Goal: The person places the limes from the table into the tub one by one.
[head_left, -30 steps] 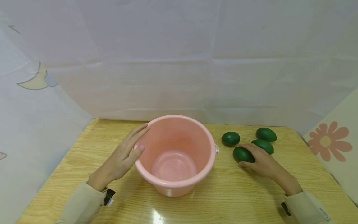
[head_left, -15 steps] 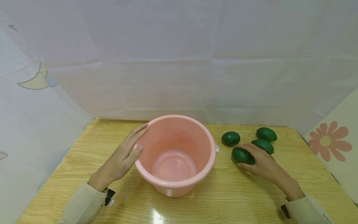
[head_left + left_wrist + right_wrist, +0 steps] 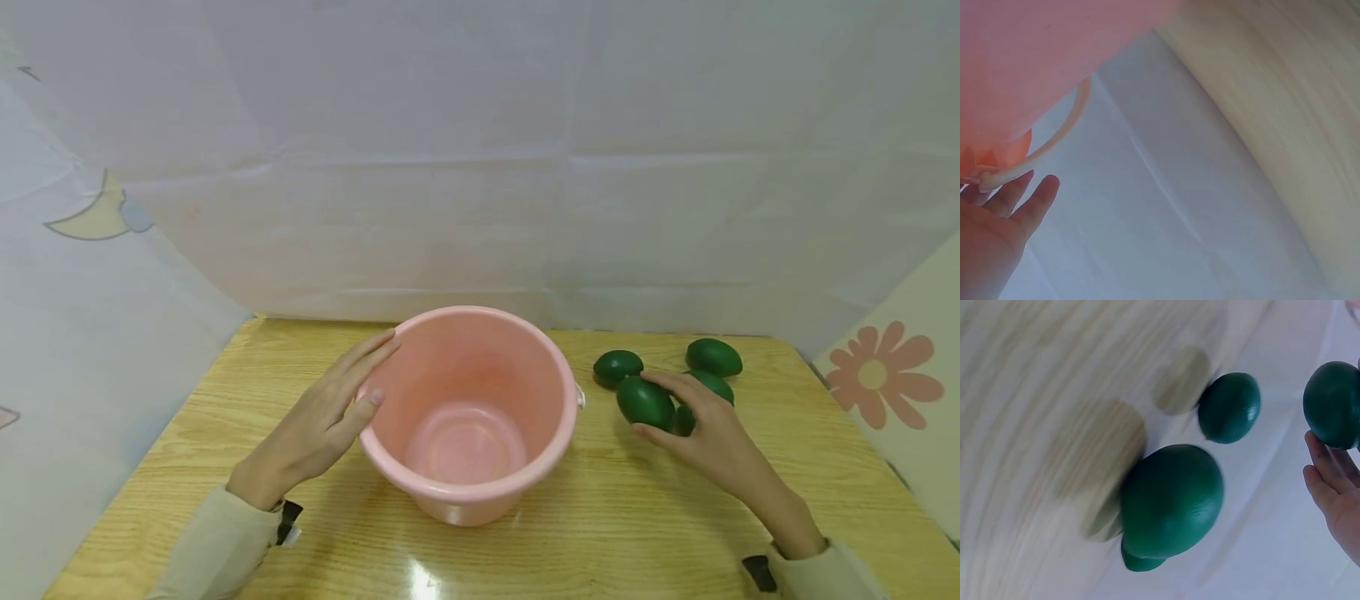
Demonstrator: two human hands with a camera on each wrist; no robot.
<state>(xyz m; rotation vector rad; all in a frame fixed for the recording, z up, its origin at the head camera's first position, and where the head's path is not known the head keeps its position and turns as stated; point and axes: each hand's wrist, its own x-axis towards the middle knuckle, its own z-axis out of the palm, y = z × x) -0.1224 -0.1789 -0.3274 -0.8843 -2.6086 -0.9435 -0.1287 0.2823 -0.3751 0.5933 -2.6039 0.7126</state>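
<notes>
A pink bucket stands upright on the table, its mouth towards me. My left hand rests on the bucket's left rim, fingers fairly straight and the thumb over the edge. In the left wrist view, its fingers are beside the joint of the bucket's pale handle. My right hand holds a dark green, lime-shaped fruit between thumb and fingers, apparently off the table. Beside and behind it lie more such fruits, one partly hidden by the hand and the held fruit.
Another green fruit lies between the bucket and the right hand, and one lies near the back right corner. A pale printed sheet hangs behind the wooden table.
My right hand has raised its green fruit slightly and shifted it a little left, exposing more of the fruit behind. The left hand and the bucket stay in place.
</notes>
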